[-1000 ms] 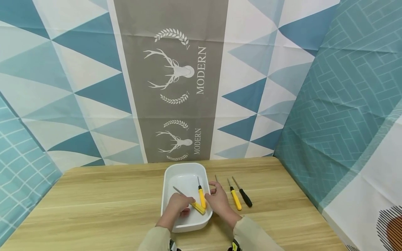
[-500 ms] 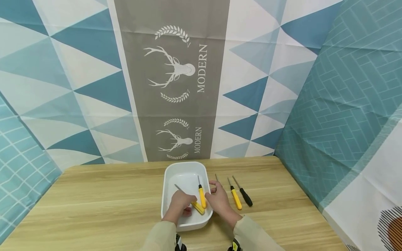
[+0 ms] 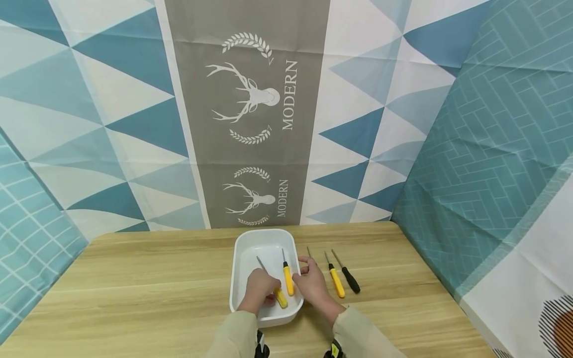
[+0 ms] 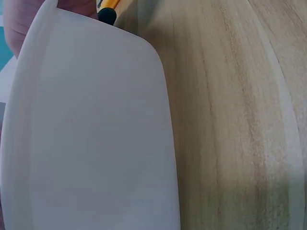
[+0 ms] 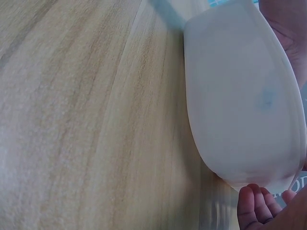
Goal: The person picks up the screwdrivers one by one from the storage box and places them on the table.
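I saw the screwdriver with the yellow handle and thin metal shaft [image 3: 281, 299] swing closer to parallel with the yellow-and-black-handled screwdriver [image 3: 288, 282] beside it, both inside the white, rounded rectangular tray [image 3: 264, 238]. Left hand [image 3: 259, 287]: grip pinched the turned one's handle. Right hand [image 3: 311, 286]: grip clasped the tray's right rim. Alignment looked nearly done to me.

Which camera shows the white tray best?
The head view: it takes in the white tray from above, inside and rim, though the left hand hides part. Both wrist views show only its outer wall and some rim; neither shows the inside.
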`<control>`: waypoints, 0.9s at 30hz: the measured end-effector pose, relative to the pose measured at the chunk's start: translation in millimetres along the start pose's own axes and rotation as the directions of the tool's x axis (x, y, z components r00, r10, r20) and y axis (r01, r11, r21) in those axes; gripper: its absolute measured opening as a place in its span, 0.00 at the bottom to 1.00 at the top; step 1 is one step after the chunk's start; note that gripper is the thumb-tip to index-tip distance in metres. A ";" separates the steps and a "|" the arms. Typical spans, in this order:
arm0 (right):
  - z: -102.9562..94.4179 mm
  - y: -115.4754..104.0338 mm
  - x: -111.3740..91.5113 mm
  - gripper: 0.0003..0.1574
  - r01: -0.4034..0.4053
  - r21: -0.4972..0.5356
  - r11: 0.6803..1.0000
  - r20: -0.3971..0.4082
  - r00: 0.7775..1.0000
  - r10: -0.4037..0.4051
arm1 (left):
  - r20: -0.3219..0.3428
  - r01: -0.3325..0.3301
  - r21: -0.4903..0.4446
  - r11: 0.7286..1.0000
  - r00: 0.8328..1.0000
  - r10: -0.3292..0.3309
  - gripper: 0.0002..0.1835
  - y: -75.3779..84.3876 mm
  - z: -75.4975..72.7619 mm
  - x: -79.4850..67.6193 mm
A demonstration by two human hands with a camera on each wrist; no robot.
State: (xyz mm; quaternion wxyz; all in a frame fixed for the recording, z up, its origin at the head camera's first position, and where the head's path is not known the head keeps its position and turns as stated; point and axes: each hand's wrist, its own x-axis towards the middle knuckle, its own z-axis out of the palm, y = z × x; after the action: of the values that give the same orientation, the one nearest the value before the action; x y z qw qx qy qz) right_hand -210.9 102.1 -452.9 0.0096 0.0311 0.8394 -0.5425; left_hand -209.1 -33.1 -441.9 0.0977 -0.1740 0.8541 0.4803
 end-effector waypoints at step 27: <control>0.3 -0.3 0.4 0.31 -0.018 0.016 1.000 0.013 1.000 0.018 | 0.148 0.087 -0.151 0.985 0.987 -0.065 0.09 -14.7 -14.2 11.9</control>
State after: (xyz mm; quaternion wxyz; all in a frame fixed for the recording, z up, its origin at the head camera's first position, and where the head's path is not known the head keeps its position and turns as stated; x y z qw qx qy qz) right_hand -211.4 101.7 -452.8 0.0196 0.0351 0.8345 -0.5495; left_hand -214.3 -54.7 -450.0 0.1626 -0.1790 0.7971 0.5533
